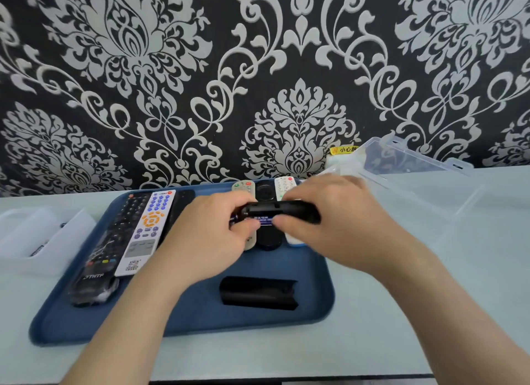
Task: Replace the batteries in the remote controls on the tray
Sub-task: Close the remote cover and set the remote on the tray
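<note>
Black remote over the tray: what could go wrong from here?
The blue battery in the black remote, gripped by the left hand and right hand, may slip and drop among the remotes below. The detached cover lies loose on the tray by the left forearm, which might knock it.

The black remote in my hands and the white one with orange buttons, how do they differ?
The black remote is held crosswise by the left hand and right hand, back open, a blue battery showing; the white remote lies lengthwise on the tray, buttons up. Both are slim bars.
</note>
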The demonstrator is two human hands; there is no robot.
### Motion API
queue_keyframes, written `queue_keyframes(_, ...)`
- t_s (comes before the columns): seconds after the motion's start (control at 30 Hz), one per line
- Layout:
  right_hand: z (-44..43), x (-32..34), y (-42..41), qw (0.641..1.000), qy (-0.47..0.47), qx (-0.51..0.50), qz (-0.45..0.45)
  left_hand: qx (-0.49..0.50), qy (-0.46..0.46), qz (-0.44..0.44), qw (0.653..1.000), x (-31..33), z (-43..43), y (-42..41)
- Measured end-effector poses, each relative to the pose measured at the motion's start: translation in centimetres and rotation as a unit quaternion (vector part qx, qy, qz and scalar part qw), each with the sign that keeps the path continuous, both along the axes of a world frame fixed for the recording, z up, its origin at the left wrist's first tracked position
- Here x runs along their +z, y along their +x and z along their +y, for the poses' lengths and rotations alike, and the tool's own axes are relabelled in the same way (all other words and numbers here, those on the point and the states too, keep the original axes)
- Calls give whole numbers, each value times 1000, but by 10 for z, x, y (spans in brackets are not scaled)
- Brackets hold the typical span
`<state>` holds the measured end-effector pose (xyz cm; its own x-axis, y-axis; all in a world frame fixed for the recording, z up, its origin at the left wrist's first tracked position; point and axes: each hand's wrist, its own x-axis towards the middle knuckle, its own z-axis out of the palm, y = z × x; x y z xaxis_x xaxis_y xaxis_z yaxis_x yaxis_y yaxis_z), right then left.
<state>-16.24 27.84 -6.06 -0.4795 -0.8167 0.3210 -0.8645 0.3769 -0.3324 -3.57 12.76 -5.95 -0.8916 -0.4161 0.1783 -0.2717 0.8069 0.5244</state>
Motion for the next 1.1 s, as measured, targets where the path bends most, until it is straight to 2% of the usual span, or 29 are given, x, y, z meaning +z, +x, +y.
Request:
queue_keyframes(0.07,-5,1,12,999,45,14,-8,-11,-28,18,999,1,4,0)
queue_keyframes(0.17,-6,-1,16,997,23,17,-78,-17,-7,59,998,0,6,0)
queue_keyframes(0.37,-13,-12,12,981,-64,26,-183,-9,186,90,978,-1,5,-3)
queue_keyframes(0.4,-14,-12,12,975,-85,27,-206,-8,250,97,963,-1,5,-4)
queue_keyframes(0.47,-17,-12,11,943,-141,22,-301,-25,407,111,906,1,5,-4)
queue_keyframes(0.53,-17,-9,11,876,-190,13,-443,-42,522,135,841,2,5,-4)
queue_keyframes(0.57,-17,-7,13,832,-199,8,-518,-41,549,148,822,2,6,-3)
queue_keyframes(0.63,-16,-4,16,749,-198,6,-632,-27,566,166,807,3,8,-3)
queue_keyframes(0.67,-17,-3,16,723,-200,13,-662,-21,558,168,812,3,10,-4)
queue_keyframes(0.8,-19,-6,17,687,-240,45,-684,-3,419,184,889,2,15,-6)
queue_keyframes(0.87,-19,-7,17,661,-255,62,-703,-7,388,221,895,1,18,-7)
queue_keyframes(0.97,-18,-7,16,626,-252,99,-731,-16,426,280,860,1,24,-10)
queue_keyframes(1.03,-19,-9,18,627,-243,126,-729,-21,488,307,817,-1,27,-11)
queue_keyframes(1.1,-21,-12,22,640,-246,141,-714,-26,531,305,790,-2,32,-12)
